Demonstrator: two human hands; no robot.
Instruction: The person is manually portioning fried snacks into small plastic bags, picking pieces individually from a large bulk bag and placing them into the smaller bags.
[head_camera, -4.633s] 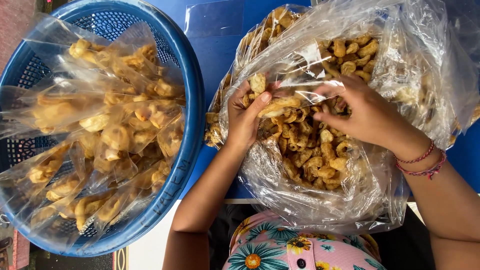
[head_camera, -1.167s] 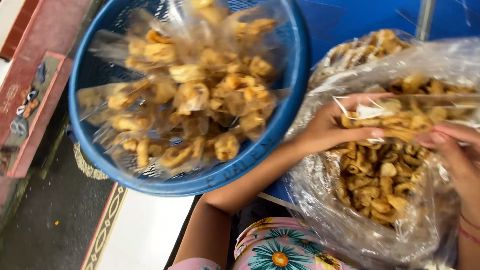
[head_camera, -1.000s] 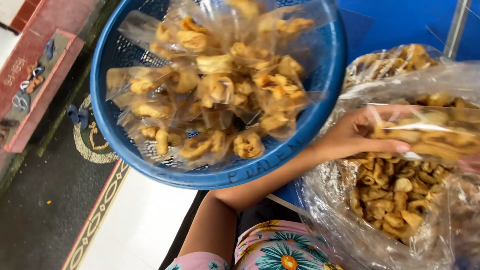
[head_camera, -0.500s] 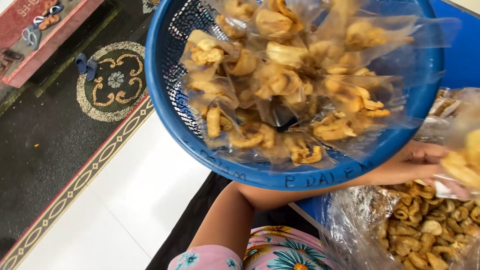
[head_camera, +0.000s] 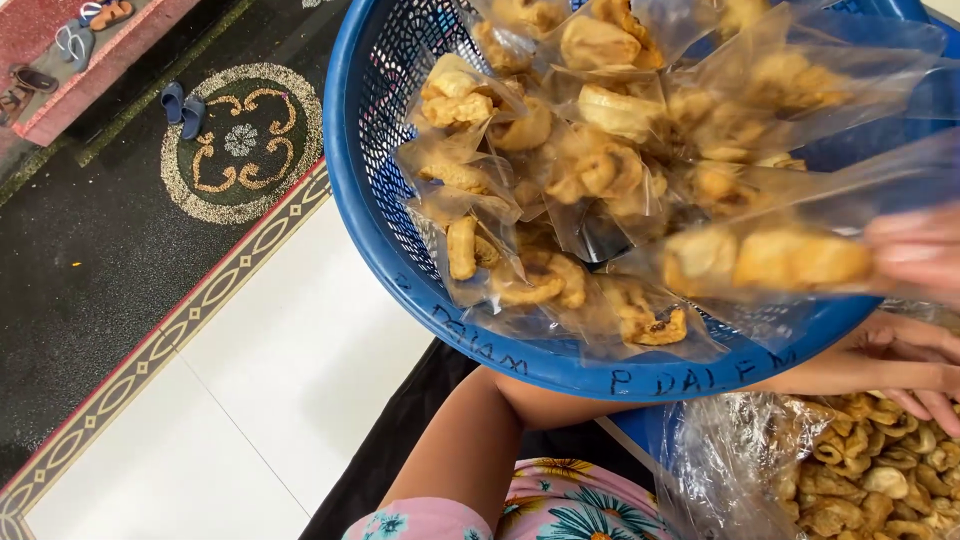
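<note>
Packet (head_camera: 770, 260) in our right hand (head_camera: 915, 250), pinched, long axis level over basket (head_camera: 365, 190).
Left hand (head_camera: 905, 365) lies open, empty, w/ snack bag (head_camera: 860, 480) just below basket rim.

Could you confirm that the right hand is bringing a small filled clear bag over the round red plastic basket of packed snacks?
Not quite: the round plastic basket is blue, not red, as the head view shows. The right hand does carry a small filled clear bag over it.

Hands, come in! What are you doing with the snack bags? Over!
Right hand carries a filled snack bag over blue basket. Left hand rests empty, fingers loose. Nothing blocking.
</note>
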